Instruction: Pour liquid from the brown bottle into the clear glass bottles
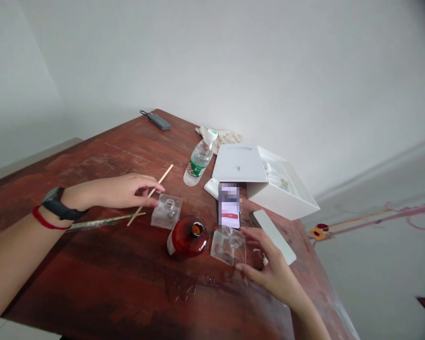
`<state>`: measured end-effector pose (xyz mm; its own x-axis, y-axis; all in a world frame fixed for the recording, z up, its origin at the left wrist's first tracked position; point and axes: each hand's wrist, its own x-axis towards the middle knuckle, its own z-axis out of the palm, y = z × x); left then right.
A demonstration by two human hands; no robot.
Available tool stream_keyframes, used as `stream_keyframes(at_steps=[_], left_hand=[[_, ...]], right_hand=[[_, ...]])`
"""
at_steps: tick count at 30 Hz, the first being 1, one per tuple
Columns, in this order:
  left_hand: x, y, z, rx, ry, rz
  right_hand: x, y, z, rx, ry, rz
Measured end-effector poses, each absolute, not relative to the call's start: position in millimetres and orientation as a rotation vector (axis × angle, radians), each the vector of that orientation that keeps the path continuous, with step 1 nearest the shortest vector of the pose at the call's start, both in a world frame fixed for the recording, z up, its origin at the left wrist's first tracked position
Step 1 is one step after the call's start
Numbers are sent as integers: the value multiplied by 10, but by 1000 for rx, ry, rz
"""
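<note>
My left hand [138, 191] has its fingers apart at the left side of a clear square glass bottle [166, 212]; whether the fingertips touch it I cannot tell. A wooden chopstick [165, 174] runs under or behind that hand. My right hand [264, 259] is open, with thumb and fingers apart around the right side of a second clear square bottle [221, 245]. Both square bottles show an uncapped round neck. Between them stands a round amber glass bottle [187, 238], its mouth uncovered.
A capped plastic water bottle [200, 158] stands behind. A lit phone [229, 208] leans near a white box [239, 163]. A pale flat slab [274, 236] lies at right, wrapped chopsticks [102, 222] at left. Spilled liquid [184, 288] wets the wooden table [127, 283]. A grey device [159, 121] lies far back.
</note>
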<state>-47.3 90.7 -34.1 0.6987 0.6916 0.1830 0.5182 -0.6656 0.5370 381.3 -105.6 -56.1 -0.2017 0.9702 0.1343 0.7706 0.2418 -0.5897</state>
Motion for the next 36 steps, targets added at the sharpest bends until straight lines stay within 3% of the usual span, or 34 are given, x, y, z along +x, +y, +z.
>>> stream_keyframes(at_steps=[10,19,36], left_hand=[[-565,957,-229,2254,973,1135],[-253,603,-203,1883,597,1564],[-103,328,-167,1967,720,1598]], right_hand=[[3989,-1081,-531,-1624,-2040,613],[4108,-1109,-555,-1482,-1760,531],[3909,-1077,-460,-1490,-1766,439]])
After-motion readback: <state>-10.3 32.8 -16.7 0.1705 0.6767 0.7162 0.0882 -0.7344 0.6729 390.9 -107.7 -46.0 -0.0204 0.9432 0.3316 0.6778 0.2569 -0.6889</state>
